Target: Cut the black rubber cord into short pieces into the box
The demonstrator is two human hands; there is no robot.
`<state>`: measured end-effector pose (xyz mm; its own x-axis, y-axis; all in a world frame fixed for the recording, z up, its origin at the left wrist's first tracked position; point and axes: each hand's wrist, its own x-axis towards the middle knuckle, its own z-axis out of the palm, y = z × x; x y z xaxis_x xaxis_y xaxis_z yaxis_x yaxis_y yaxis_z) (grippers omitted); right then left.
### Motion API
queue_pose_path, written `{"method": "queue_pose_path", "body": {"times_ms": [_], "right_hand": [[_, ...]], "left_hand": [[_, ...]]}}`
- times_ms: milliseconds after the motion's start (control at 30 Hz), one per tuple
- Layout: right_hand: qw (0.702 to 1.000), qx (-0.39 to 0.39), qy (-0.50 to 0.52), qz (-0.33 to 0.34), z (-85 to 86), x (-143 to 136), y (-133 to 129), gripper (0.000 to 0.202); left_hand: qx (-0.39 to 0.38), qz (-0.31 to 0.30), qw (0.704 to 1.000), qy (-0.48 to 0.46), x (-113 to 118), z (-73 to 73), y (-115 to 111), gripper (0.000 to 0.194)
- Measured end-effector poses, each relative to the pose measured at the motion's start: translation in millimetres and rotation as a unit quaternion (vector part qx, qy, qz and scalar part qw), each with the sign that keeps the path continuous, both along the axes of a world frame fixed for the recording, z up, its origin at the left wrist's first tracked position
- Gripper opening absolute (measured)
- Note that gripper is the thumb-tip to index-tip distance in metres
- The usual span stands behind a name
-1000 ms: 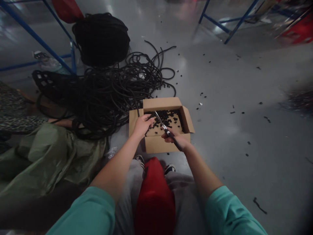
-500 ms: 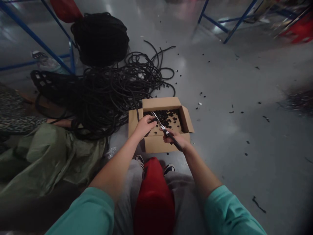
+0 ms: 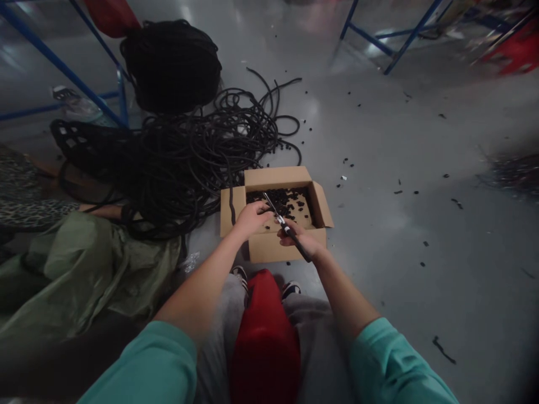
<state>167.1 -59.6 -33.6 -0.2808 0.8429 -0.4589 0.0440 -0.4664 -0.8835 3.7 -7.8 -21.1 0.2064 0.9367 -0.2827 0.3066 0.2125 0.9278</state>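
Floor (image 3: 379, 224) stretches out grey, with black rope (image 3: 202, 140) heaped in a loose tangle beyond and to the left of an open cardboard box (image 3: 275, 178). A length of that rope crosses the left flap (image 3: 226, 210) to the left hand (image 3: 249, 220), whose grip pinches it over the box. The right hand (image 3: 306, 242) keeps its grip wrapped around scissors (image 3: 288, 230), blades slanting forward beside the left hand. Short black bits (image 3: 280, 197) litter the box bottom (others dot the floor).

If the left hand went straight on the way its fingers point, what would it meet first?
The left hand would likely meet the silver-bladed, black-handled scissors first; depth is unclear.
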Motion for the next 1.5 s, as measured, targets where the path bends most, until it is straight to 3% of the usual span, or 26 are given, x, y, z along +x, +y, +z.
{"method": "queue_pose_path", "body": {"times_ms": [467,833,1067,1267,1500], "right_hand": [[0.999,-0.014,-0.037,-0.001,0.9,-5.3,0.7,0.054],[0.997,-0.034,-0.066,-0.027,-9.4,-12.2,-1.4,0.051],[1.000,-0.017,-0.025,0.009,-1.8,-7.3,-2.8,0.051],[0.998,-0.035,-0.046,0.002,-7.4,-9.3,-2.6,0.051],[0.997,-0.046,-0.061,-0.022,-10.2,-11.6,-1.6,0.050]], "left_hand": [[-0.003,-0.012,0.999,0.031,-7.3,-1.5,5.3,0.012],[0.004,0.033,0.999,0.027,-8.7,-10.7,7.0,0.006],[-0.021,-0.045,0.999,0.022,-8.6,-15.9,6.1,0.007],[-0.028,-0.072,0.995,0.063,-13.3,-15.8,9.7,0.016],[0.033,-0.087,0.990,0.111,-15.1,-17.1,12.4,0.020]]}}
